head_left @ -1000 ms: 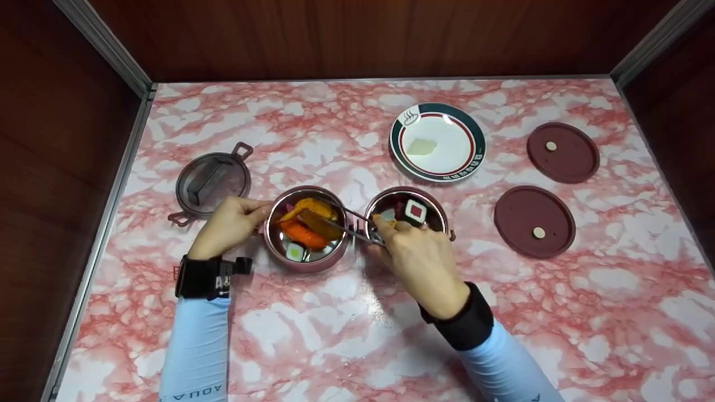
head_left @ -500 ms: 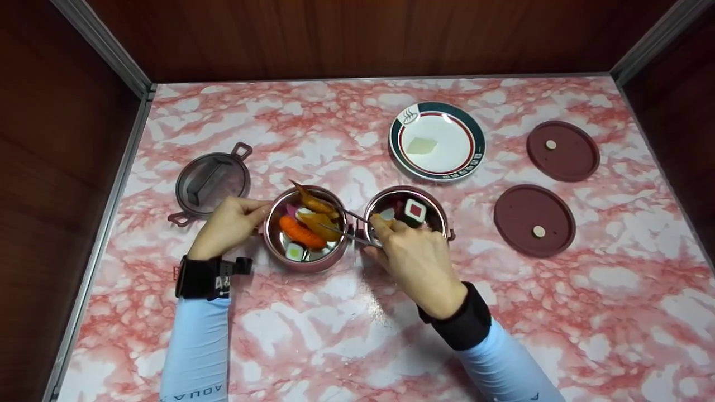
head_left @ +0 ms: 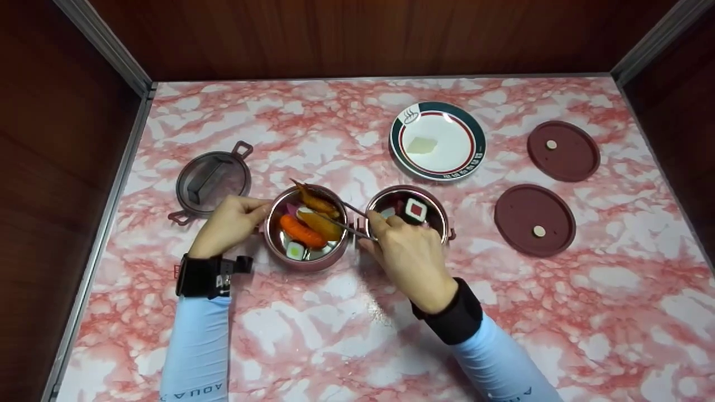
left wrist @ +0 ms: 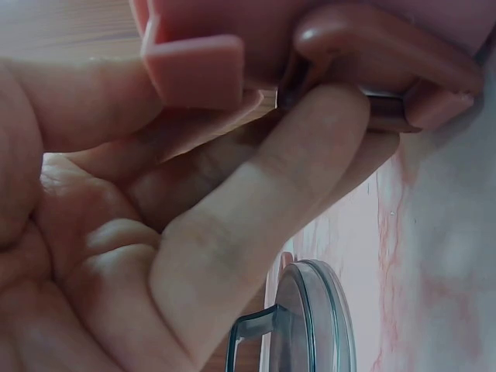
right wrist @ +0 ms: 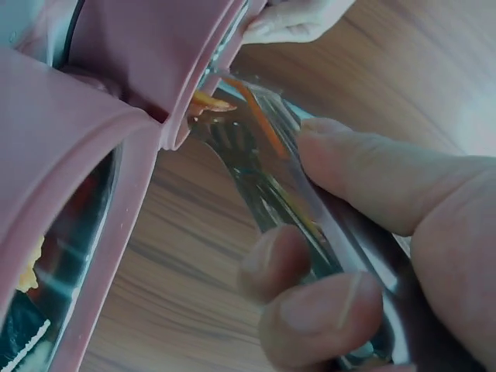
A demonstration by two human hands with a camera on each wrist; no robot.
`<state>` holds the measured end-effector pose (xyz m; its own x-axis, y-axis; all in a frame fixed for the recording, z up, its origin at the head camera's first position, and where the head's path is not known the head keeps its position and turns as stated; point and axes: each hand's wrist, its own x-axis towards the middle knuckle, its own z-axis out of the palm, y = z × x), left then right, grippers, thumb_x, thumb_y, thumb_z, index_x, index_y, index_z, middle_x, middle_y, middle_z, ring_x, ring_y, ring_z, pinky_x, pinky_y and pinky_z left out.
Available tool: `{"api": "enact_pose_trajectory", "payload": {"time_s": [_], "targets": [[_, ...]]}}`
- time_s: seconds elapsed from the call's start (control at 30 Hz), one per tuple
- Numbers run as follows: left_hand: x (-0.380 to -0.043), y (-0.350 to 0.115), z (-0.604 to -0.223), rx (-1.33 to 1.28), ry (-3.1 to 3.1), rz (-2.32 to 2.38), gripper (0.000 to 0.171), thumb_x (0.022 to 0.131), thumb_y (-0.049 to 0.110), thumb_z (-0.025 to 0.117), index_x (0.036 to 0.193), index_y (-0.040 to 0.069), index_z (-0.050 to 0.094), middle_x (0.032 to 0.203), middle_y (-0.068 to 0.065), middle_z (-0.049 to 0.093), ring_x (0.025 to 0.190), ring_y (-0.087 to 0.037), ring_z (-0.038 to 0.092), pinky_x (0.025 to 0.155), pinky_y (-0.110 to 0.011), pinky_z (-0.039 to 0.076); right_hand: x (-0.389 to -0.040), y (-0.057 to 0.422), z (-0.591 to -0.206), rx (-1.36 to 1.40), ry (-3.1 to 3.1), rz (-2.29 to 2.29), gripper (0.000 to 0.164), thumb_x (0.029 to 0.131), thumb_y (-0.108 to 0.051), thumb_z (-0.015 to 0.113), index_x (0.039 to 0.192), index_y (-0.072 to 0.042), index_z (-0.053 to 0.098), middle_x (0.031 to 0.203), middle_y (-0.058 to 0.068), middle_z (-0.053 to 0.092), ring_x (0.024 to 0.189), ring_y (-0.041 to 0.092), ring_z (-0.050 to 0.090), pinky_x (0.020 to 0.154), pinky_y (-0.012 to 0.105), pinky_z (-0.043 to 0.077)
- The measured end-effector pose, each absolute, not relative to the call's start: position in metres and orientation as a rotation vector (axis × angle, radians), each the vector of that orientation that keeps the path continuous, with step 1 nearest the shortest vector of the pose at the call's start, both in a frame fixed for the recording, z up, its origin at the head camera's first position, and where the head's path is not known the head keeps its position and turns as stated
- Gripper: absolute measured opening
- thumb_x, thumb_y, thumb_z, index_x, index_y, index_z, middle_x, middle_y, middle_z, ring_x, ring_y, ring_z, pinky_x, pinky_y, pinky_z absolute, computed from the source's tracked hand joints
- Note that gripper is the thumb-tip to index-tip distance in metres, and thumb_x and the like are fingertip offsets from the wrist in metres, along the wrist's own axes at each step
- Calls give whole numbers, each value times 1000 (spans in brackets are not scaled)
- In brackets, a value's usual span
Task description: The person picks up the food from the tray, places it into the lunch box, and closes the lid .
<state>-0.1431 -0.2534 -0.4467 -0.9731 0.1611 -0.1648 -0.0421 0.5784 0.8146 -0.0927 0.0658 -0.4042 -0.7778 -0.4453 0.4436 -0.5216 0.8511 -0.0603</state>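
The right hand (head_left: pixel 416 257) pinches slim, shiny metal tongs (head_left: pixel 356 231) reaching into a round pink pot (head_left: pixel 321 266) with a mirror-like lining, while the left hand (head_left: pixel 226 226) holds its brown loop handle (left wrist: pixel 387 43). Inside, beyond a grainy orange oblong (head_left: pixel 301 231), a tapering golden-brown food piece (head_left: pixel 317 202), whose tail pointed left a second ago, now pokes that tail over the far rim. Farther off sits a glossy white, green-banded bowl (head_left: pixel 447 167).

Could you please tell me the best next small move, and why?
I would probably nudge the upper brown food piece inward with the tongs: its tip pokes over the left pot's rim, and the right hand holds the tongs there.
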Motion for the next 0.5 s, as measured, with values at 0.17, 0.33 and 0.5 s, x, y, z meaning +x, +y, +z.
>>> {"api": "enact_pose_trajectory", "payload": {"time_s": [0.17, 0.33, 0.5], "targets": [[-144, -254, -447, 95, 2579, 1356, 24, 101, 23, 58, 109, 11, 77, 94, -7, 72, 69, -18, 59, 60, -26, 48, -98, 62, -410, 725, -2572, 275, 37, 85, -35, 78, 114, -13, 71, 77, 6, 67, 51, 27, 59, 39, 40, 43], [-144, -255, -448, 103, 2573, 1363, 25, 101, 24, 58, 109, 11, 78, 92, -7, 72, 69, -18, 59, 60, -26, 47, -100, 62, -412, 787, -2520, 318, 29, 85, -31, 79, 108, -16, 75, 77, 2, 67, 53, 24, 61, 38, 39, 43], [-144, -254, -447, 114, 2580, 1355, 25, 102, 22, 57, 108, 10, 78, 90, -6, 72, 69, -19, 59, 61, -26, 47, -99, 65, -410, 826, -2513, 324, 33, 85, -34, 79, 111, -15, 74, 81, 2, 68, 54, 23, 61, 37, 37, 41]]}}
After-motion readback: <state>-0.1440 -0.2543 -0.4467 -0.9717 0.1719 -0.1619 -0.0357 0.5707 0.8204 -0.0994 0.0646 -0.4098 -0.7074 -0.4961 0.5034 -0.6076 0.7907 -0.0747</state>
